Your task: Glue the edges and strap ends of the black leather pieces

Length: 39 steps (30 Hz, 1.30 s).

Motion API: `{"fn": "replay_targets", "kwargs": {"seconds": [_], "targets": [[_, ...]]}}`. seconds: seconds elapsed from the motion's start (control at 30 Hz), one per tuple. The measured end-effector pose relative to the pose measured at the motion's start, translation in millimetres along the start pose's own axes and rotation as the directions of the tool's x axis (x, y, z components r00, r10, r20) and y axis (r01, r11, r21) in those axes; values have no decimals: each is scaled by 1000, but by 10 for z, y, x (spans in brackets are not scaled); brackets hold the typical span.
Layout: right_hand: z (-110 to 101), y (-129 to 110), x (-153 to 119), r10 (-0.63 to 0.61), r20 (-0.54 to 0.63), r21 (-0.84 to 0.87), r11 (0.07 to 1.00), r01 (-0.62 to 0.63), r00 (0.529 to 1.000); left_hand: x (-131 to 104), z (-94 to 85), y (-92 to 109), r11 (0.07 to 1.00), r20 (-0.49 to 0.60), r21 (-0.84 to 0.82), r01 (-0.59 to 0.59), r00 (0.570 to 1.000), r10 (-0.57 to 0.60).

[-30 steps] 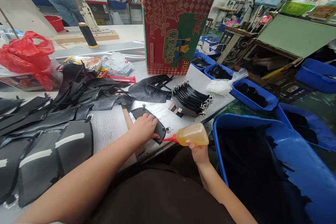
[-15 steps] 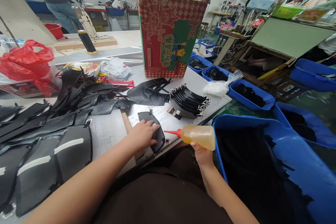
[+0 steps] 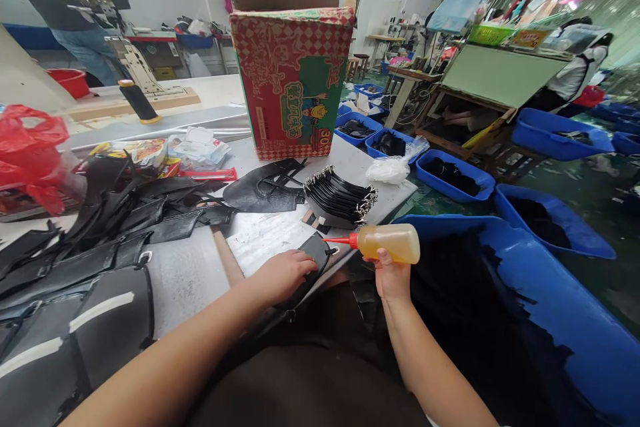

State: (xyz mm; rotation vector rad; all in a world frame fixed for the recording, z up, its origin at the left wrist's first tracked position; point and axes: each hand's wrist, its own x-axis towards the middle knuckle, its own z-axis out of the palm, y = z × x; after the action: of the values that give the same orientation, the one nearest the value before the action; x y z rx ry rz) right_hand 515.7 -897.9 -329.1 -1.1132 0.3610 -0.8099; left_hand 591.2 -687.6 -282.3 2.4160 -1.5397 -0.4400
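Note:
My left hand (image 3: pixel 287 275) rests at the front edge of the table, its fingers curled over a dark leather piece (image 3: pixel 316 250) with a small metal ring at its corner. The thumb is hidden. In my right hand (image 3: pixel 393 275) is a squeeze bottle (image 3: pixel 390 243) of yellowish liquid, lying almost level. Its red nozzle (image 3: pixel 340 240) points left, with the tip at the far end of the leather piece; whether it touches I cannot tell. Just beyond sits a stack of black leather pieces (image 3: pixel 340 195) with metal fittings along both ends.
A tall red and green carton (image 3: pixel 295 87) stands at the back. Black straps (image 3: pixel 135 207) and panels with white strips (image 3: pixel 113 307) cover the left side. A large blue bin (image 3: pixel 540 293) of black material is at my right; smaller blue bins (image 3: pixel 455 177) stand beyond. A sewing machine is back left.
The leather piece has turned and shifted toward the table edge under my left hand, whose fingers have drawn in. The bottle's nozzle has come to the piece's far end. The view has swung right.

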Motion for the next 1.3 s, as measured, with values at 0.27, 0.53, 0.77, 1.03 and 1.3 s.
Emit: {"fn": "replay_targets", "kwargs": {"seconds": [0.27,0.53,0.77,1.03,1.3], "targets": [[-133,-38,74,-3,-71,-1,1000,3,997,219,-198,-311,995,73,26,-91,993,89],[-197,160,121,-11,79,-212,977,28,997,179,-286,-365,992,135,35,-121,984,115],[-32,206,208,-44,111,-247,967,70,993,179,-284,-353,991,115,17,-131,985,128],[-63,154,186,-42,91,-283,957,66,995,191,-233,-405,989,98,-11,-146,984,146],[26,128,174,-101,118,-311,941,133,988,186,-274,-363,995,137,-18,-95,986,97]]}}
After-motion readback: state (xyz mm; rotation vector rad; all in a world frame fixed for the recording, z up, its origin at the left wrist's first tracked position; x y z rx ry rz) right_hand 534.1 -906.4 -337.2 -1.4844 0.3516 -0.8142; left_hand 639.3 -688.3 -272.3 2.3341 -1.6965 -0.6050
